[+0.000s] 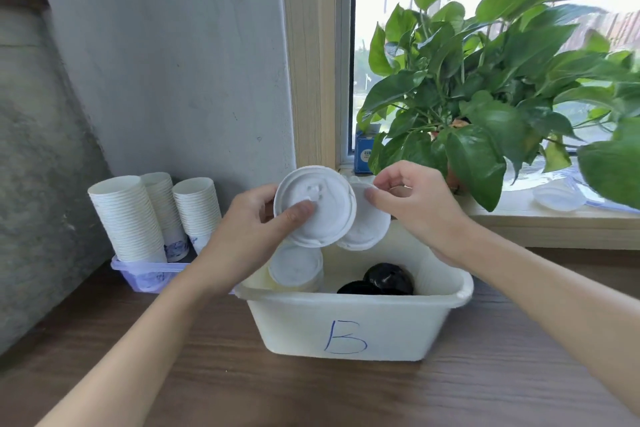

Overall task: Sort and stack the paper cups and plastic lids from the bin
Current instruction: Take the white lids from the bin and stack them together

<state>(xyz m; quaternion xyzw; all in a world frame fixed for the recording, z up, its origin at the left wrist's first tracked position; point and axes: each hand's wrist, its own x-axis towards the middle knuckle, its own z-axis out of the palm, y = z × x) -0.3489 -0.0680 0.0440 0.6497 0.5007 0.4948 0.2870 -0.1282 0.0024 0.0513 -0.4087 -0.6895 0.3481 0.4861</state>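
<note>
Above a white bin marked "B" (349, 326), my left hand (252, 229) grips a white plastic lid (325, 215), thumb pressed on its face. My right hand (415, 198) pinches the top edge of a second white lid (367, 229), which sits partly behind the first. Inside the bin a stack of white lids (296, 269) stands at the left and two black lids (388, 279) lie at the right. Three stacks of white paper cups (156, 215) stand upright in a pale purple tray (138, 272) to the left of the bin.
The bin and tray rest on a dark wooden table (311, 392). A grey wall rises behind the cups. A leafy potted plant (485, 97) fills the window sill on the right, with a small blue box (363, 154) and clear plastic items (561, 198) beside it.
</note>
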